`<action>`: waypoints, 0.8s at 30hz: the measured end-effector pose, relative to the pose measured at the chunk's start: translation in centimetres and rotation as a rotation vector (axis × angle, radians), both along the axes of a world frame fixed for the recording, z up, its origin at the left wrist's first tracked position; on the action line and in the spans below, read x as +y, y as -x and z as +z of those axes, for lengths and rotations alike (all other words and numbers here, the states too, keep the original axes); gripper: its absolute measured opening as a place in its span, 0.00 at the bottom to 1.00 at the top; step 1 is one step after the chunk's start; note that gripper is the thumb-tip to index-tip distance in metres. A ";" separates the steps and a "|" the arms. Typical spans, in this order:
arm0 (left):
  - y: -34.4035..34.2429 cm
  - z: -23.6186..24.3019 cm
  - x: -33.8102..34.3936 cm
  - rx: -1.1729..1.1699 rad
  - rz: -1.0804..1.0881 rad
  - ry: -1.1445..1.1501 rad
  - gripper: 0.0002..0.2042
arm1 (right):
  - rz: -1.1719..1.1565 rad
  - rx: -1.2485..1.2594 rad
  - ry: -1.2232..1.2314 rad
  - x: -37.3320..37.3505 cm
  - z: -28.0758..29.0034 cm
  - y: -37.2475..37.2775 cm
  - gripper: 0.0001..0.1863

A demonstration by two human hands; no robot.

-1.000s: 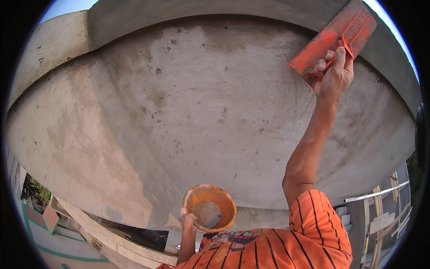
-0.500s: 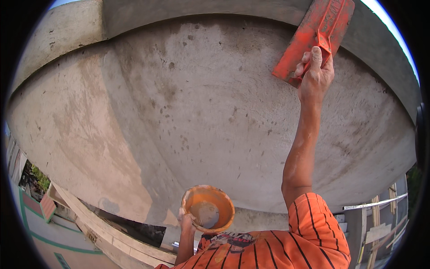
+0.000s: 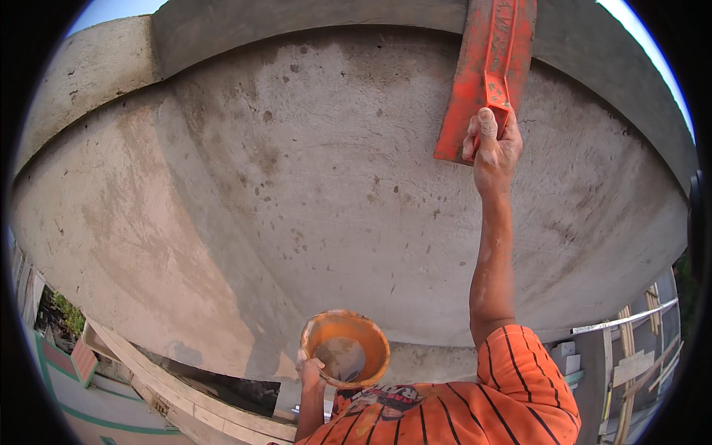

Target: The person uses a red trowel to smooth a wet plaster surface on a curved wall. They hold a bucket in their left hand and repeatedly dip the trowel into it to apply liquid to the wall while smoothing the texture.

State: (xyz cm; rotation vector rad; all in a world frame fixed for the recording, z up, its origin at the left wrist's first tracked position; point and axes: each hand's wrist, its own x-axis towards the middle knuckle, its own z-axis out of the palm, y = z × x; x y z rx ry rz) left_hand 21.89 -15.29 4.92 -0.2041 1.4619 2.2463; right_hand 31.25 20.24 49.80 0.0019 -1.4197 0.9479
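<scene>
My right hand [image 3: 497, 152] reaches up with its fingers wrapped round the handle of a red plastering float [image 3: 467, 96]. The long float is smeared with grey and lies against the rough grey wall [image 3: 348, 193], close to the overhanging band along its top. Down by my chest, my left hand [image 3: 311, 373] grips the rim of an orange bucket [image 3: 378, 363]. Some greyish stuff [image 3: 341, 356] sits in the bottom of the bucket. Dark spots and damp-looking patches mark the wall's surface.
A smooth grey ledge [image 3: 311, 16] juts out above the wall. Wooden planks [image 3: 185, 397] run along the lower left, beside a dark gap [image 3: 237, 389]. At the lower right are wooden poles [image 3: 627, 371] and a pale metal bar [image 3: 623, 320].
The float in my right hand has shifted left and slightly down, turning more upright. My left hand and the bucket have hardly moved.
</scene>
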 end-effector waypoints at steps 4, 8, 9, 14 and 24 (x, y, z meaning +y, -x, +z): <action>1.1 -3.8 -1.6 -0.128 -0.133 0.175 0.28 | -0.097 0.353 0.114 4.6 2.3 -8.5 0.16; 1.2 -4.4 0.2 -0.124 -0.118 0.027 0.29 | -0.238 0.385 0.094 4.6 2.1 -10.7 0.18; 0.2 0.2 1.5 -0.110 -0.107 0.010 0.30 | -0.246 0.311 0.029 3.3 1.4 -9.7 0.19; -0.1 2.5 1.7 0.019 -0.122 -0.046 0.33 | -0.730 -0.283 -0.827 -0.9 1.1 -1.8 0.21; -1.4 -0.9 2.4 -0.092 0.002 -0.111 0.26 | -1.047 -0.781 -1.231 -3.2 7.0 6.7 0.26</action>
